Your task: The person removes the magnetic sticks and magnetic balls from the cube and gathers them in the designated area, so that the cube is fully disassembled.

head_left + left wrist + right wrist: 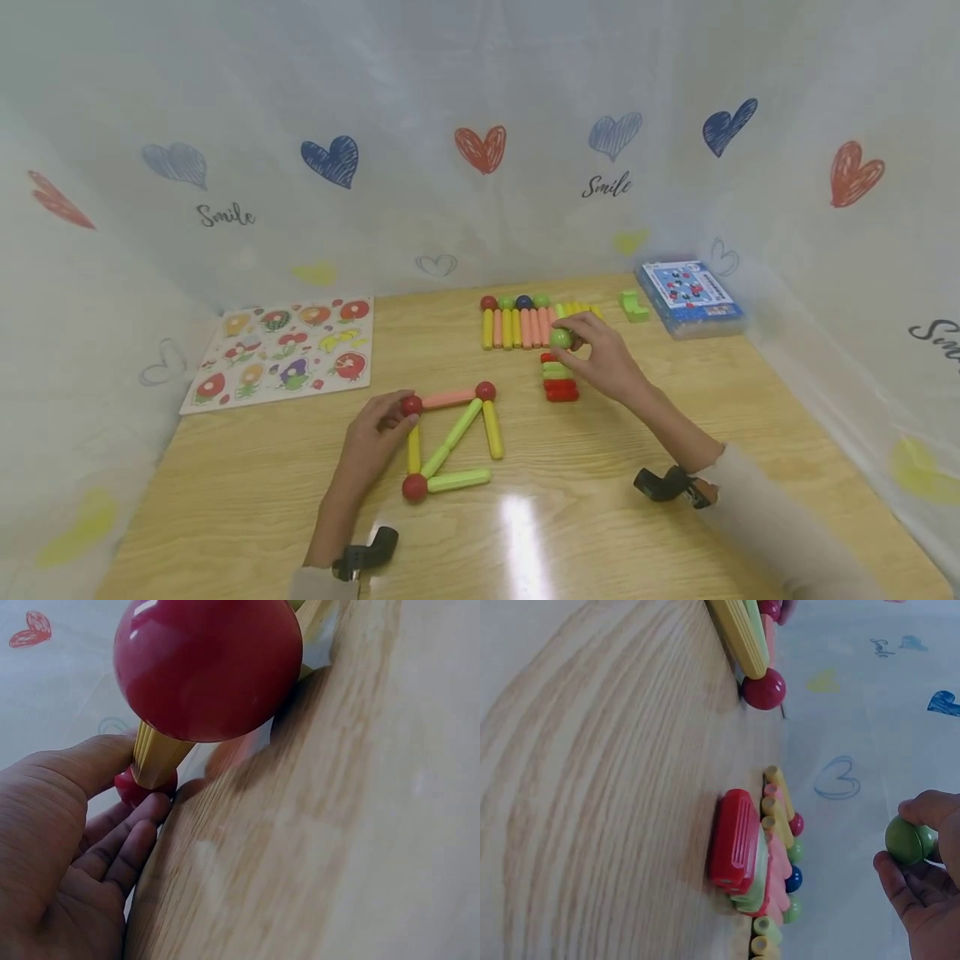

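Between thumb and fingers, my right hand [603, 358] pinches a green ball [560, 337], lifted above a short stack of red and green pieces [560, 385]. My left hand [375, 437] holds the red ball [412, 406] at the far left corner of a flat frame of sticks and balls. A pink stick [448, 399] joins that ball to another red ball [486, 391]. A yellow stick [414, 450] runs down to the near red ball [415, 487]. A long light-green stick [452, 437] crosses diagonally; a green stick [459, 480] and a yellow stick [492, 429] have free ends.
Behind the stack lies a row of yellow and pink sticks [517, 329], with several balls including a blue ball [523, 302] beyond. A fruit picture board [285, 350] lies at left. At back right are a green piece [633, 306] and a blue box [690, 296].
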### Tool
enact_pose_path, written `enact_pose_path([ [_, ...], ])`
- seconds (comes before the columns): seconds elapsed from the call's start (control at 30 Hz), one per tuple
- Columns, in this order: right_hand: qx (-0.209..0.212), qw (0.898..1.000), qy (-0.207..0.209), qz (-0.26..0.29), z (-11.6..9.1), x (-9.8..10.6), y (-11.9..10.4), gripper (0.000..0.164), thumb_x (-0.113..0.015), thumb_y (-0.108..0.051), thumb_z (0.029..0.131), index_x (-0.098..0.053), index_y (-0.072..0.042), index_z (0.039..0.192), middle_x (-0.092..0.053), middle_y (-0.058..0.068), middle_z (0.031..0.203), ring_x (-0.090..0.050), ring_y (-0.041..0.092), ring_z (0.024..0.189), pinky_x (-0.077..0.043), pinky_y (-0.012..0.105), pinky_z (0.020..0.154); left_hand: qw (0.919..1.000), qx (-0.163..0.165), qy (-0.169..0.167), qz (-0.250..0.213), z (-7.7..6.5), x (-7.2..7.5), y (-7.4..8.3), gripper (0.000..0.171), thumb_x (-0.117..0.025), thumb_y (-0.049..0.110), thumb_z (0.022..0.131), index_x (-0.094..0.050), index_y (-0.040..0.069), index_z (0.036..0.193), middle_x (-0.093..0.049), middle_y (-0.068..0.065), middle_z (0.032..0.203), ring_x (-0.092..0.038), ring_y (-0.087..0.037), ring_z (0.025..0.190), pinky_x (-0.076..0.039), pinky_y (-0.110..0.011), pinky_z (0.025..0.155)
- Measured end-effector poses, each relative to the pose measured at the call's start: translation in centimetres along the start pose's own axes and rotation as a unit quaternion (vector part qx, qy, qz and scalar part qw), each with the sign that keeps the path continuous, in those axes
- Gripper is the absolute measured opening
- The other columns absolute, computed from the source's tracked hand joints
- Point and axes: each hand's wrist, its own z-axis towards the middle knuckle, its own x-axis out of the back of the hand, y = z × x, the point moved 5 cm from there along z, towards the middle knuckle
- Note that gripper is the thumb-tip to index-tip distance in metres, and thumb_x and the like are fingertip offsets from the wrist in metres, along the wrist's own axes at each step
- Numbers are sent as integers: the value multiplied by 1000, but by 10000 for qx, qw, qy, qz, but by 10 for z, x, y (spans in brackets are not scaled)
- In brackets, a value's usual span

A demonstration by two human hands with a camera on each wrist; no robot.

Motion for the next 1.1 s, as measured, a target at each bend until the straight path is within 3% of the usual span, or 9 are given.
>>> enact_pose_path([
  [0.5, -506, 9983, -265, 110, 36, 11, 36, 39, -74, -10, 92, -62, 4, 126, -59, 20, 118, -65, 32, 96, -56, 49, 86, 9999, 68, -53, -55, -1, -1, 1, 42, -70, 33, 95, -61, 25, 135, -58, 3, 127, -60, -13, 104, -53, -34, 91],
  [1.1, -1016, 9901, -719, -647, 84, -3, 84, 40, -72, -11, 93, -62, 7, 127, -61, 24, 117, -61, 37, 102, -52, 48, 88, 10000, 8, 44, -39, -1, -1, -1, 42, -72, 32, 94, -63, 22, 134, -60, 1, 124, -61, -14, 101, -54, -30, 88],
])
